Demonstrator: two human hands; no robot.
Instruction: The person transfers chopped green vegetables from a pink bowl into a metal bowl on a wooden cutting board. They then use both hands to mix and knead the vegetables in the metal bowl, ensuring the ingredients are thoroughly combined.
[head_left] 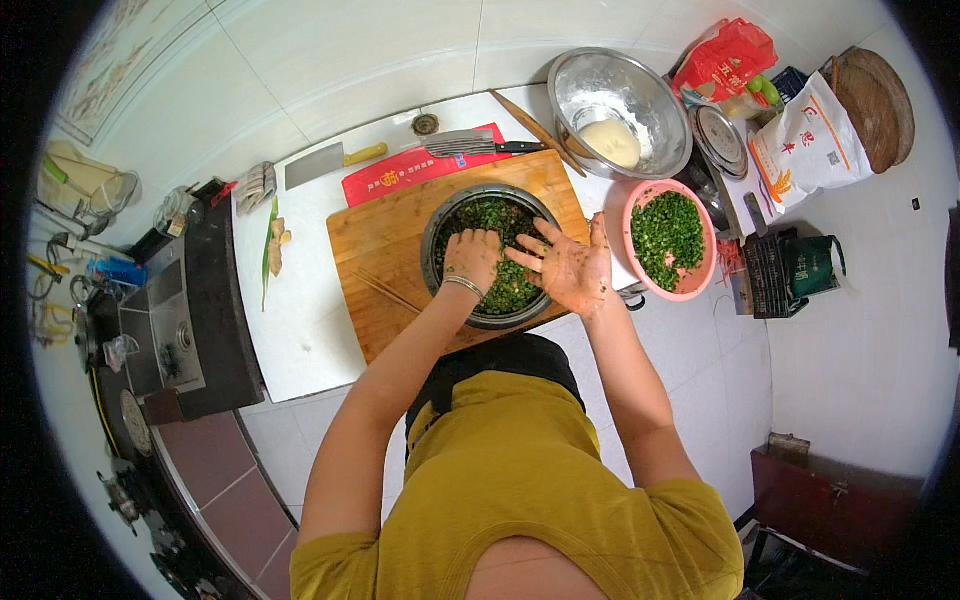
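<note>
A dark-rimmed metal bowl (430, 240) stands on the wooden cutting board (385, 235) in front of me. It holds a mix of finely chopped greens (512, 290) with darker bits among them. My left hand (472, 260), with a bracelet at the wrist, is inside the bowl with its fingers curled down on the mix. What lies under those fingers is hidden. Over the bowl's right rim my right hand (574, 268) is turned palm up, fingers spread, with food bits stuck to the skin. Chopsticks (388, 291) lie on the board left of the bowl.
Right of the board stands a pink basin (627, 212) of chopped greens. Behind it, a large steel bowl (655, 90) holds a dough ball (611, 144). A cleaver (316, 165), a knife (520, 147) and a rolling pin (530, 122) lie behind the board. Ginger (277, 245) lies left.
</note>
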